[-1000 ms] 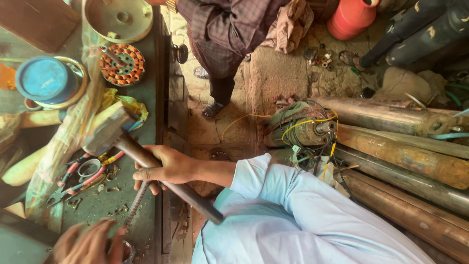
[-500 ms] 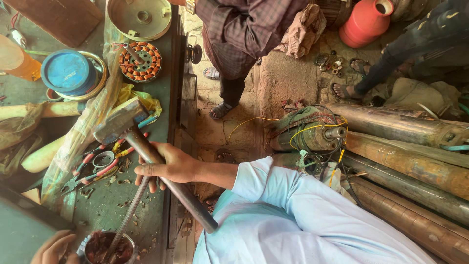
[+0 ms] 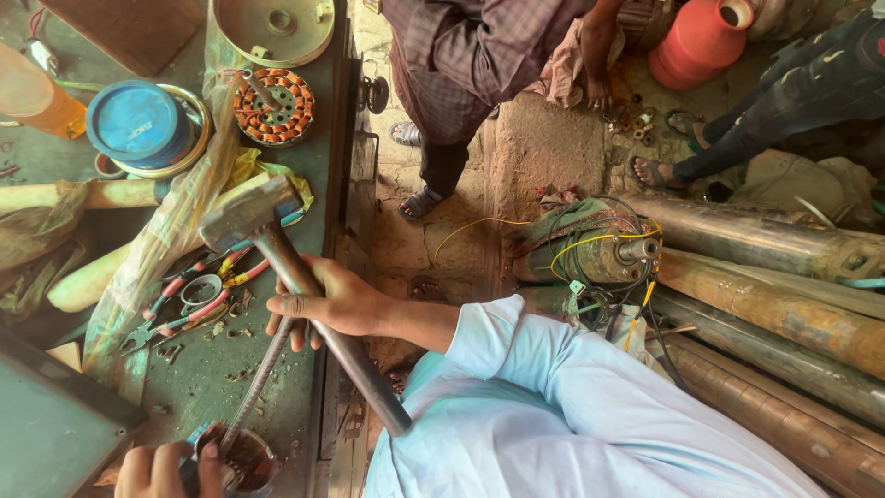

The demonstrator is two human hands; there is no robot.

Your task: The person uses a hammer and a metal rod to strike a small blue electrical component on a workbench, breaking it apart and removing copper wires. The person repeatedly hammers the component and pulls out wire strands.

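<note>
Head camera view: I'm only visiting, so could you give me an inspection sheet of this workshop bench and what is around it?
Surface: green metal workbench, dusty, with scattered bits.
Things in hand: hammer, head raised over the bench; threaded rod standing in a rusty round part.
Clutter: red-handled pliers, blue tin, copper-wound motor core, plastic wrapping.
Grips: right hand closed round the hammer handle; left hand closed on the rusty round part.
Cables: yellow wires looped at a motor end on the floor.
Surroundings: rusty pipes lying side by side, red vessel, a standing person in a checked garment.
</note>
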